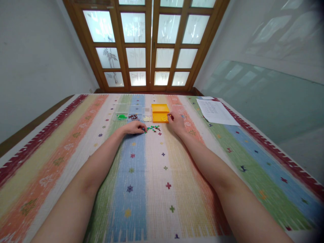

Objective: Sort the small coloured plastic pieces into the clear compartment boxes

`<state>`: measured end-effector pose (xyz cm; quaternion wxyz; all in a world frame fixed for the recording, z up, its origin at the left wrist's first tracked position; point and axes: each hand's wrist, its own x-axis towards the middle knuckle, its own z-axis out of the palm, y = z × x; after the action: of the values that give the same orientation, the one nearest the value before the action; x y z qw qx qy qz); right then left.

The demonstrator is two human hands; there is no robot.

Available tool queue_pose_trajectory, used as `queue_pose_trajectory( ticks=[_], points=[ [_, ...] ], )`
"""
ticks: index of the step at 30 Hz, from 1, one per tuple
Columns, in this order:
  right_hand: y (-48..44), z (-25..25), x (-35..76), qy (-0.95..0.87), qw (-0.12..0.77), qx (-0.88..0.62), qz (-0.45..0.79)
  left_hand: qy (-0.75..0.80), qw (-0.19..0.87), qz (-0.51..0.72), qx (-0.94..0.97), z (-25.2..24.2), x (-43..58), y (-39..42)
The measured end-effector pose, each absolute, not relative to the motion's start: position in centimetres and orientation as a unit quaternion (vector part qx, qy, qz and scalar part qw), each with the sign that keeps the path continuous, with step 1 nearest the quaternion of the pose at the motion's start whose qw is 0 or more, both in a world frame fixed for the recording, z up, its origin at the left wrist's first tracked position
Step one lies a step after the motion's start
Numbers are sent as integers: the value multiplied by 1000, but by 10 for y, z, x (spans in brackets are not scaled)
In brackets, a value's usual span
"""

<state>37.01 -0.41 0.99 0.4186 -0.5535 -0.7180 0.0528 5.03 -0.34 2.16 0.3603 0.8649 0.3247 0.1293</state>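
Note:
A small heap of green and dark red beads (pixel 154 128) lies on the striped cloth (pixel 157 175) far ahead of me. My left hand (pixel 134 128) rests just left of the heap, fingers curled and pinched at its edge on something too small to name. My right hand (pixel 176 122) reaches to the front right corner of an open yellow box (pixel 160 113), fingers pinched at its rim over yellow beads. Left of the box stand clear compartments with green beads (pixel 122 117), dark beads (pixel 133 116) and pale beads (pixel 147 118).
A printed white sheet (pixel 215 110) lies at the back right of the cloth. A glass pane (pixel 265 101) leans on the right wall. Wooden doors with frosted panes (pixel 149 44) stand beyond the far edge.

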Motion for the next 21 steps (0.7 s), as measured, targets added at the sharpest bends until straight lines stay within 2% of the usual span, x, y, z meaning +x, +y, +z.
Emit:
queue_pose_trajectory(
  ticks=[7, 15, 21],
  points=[
    [-9, 6, 359, -774, 381, -503, 58, 333, 355, 131, 864, 19, 50, -2],
    [-9, 3, 358, -780, 378, -495, 61, 331, 356, 122, 865, 22, 52, -4],
    [-9, 2, 357, -785, 374, -489, 67, 333, 407, 152, 837, 23, 51, -7]
  ],
)
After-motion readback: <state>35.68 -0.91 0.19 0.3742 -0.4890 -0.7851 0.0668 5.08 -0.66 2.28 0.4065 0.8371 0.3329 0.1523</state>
